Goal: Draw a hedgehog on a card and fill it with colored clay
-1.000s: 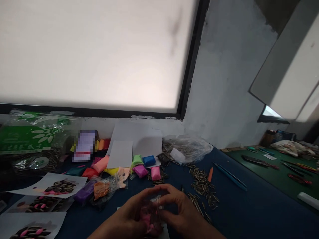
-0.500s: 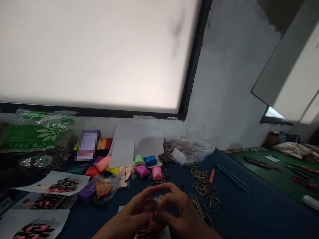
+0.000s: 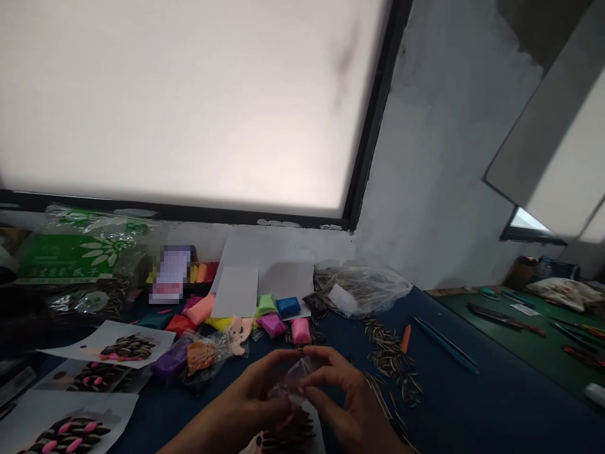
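Near the bottom centre, my left hand (image 3: 255,388) is closed on a small clear plastic bag (image 3: 299,373) with pink modelling clay (image 3: 285,421) at its lower end. The thumb and fingers of my right hand (image 3: 345,391) pinch at the bag's right side, where a tiny pink bit shows. Whether that bit is loose or inside the plastic, I cannot tell. Below both hands lies a figure made of striped sunflower seeds (image 3: 295,435) with a pale face and a dark dot, on a white card (image 3: 316,429). My hands partly cover it.
Sunflower seeds (image 3: 390,353) lie right of my hands, near an orange stick (image 3: 405,339) and blue tweezers (image 3: 447,345). Coloured clay packs (image 3: 272,325) and a bag of seeds (image 3: 363,287) stand behind. Printed pictures (image 3: 127,343) lie left. A green mat (image 3: 496,337) with tools is far right.
The plastic bag has turned and now shows more of its clear upper part. My hands have shifted slightly, uncovering more of the seed figure. The whole view has moved a little.
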The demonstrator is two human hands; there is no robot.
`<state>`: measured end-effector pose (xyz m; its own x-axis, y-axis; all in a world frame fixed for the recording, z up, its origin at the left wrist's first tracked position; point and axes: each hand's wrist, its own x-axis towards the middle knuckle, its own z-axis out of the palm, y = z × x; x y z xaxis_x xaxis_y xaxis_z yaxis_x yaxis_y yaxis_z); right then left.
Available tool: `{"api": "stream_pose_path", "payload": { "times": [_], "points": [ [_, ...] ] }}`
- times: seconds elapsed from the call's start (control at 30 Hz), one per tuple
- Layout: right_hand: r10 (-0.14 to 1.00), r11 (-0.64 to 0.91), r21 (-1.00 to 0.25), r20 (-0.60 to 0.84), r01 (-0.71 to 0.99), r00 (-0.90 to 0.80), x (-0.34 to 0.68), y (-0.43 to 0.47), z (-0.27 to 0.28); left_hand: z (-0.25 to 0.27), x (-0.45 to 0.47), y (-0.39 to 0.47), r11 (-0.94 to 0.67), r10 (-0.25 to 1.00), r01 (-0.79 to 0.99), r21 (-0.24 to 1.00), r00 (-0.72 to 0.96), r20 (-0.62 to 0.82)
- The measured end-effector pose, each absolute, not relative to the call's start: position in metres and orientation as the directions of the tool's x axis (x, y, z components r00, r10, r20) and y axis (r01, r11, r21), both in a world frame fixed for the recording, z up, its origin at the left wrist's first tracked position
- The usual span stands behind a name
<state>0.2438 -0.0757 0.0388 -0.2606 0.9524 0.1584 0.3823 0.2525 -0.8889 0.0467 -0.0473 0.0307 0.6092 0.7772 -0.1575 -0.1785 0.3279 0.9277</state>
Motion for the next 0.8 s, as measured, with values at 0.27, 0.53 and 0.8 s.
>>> {"api": "stream_pose_path", "payload": {
  "times": [0.27, 0.53, 0.8],
  "points": [
    [0.932, 0.312, -0.891, 0.221, 0.329, -0.287, 0.245, -0.074, 0.034, 0.011, 0.039, -0.037, 0.296, 0.776, -0.072, 0.952, 0.600, -0.196],
    [0.935, 0.264, -0.928, 0.179, 0.262, -0.307, 0.241, -0.071, 0.033, 0.019, 0.044, -0.041, 0.349, 0.750, -0.118, 0.930, 0.629, -0.202],
    [0.970, 0.204, -0.878, 0.120, 0.433, -0.212, 0.242, -0.072, 0.037, 0.027, 0.046, -0.043, 0.344, 0.744, -0.166, 0.924, 0.648, -0.160]
  ]
}}
